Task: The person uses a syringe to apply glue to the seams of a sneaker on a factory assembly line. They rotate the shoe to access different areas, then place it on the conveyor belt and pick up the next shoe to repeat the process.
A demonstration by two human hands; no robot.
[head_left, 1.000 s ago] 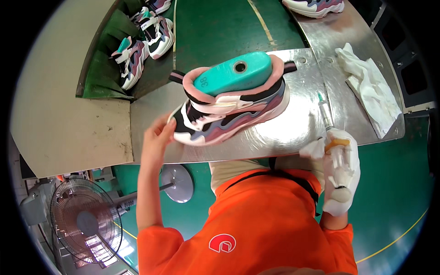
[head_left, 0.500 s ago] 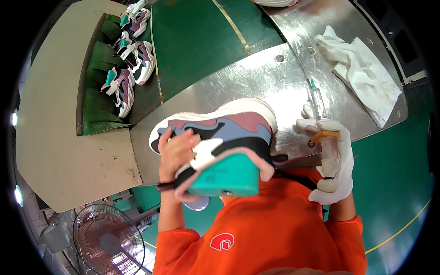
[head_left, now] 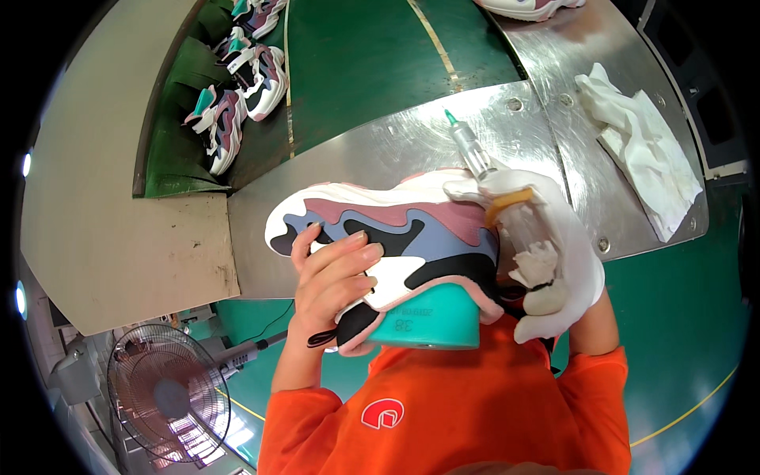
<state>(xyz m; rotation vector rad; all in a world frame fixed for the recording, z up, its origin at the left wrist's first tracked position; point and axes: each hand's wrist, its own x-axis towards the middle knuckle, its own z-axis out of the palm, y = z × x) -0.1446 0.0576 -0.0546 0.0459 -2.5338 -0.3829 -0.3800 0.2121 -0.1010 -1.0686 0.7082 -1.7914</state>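
"Where is the sneaker (head_left: 380, 207)?"

"Over the near edge of the counter (head_left: 380, 154), on its side, toe to the left, opening toward the orange shirt (head_left: 467, 404). A teal last (head_left: 435, 315) fills the opening, though most of it is hidden inside. Whether the shoe rests on the metal, I can't tell."

"And the left hand (head_left: 328, 277)?"

"Bare, its grip closed around the upper, fingers spread over the side panel. The shoe hides the far part of that hold."

"The right hand (head_left: 566, 237)?"

"In a white glove, near the heel, its grip wrapped around a clear syringe (head_left: 476, 153). The green nozzle (head_left: 450, 116) points away, over the counter. Glove fingers cover part of the barrel, and the amber piece (head_left: 509, 203) across it is hard to identify. One fingertip overlaps the sole's edge; I can't tell if they touch."

"What else is cut off?"

"A shoe (head_left: 532, 8) at the top edge shows only its lower part. On the left, the sneakers (head_left: 224, 131) beside the green belt (head_left: 364, 67) overlap, and the farthest runs out of the picture."

"To the right?"

"A crumpled white cloth (head_left: 645, 158) lies on the counter, its folds hiding whatever is beneath. The fan (head_left: 169, 393) at lower left is clear enough, but the background behind its cage is a jumble."
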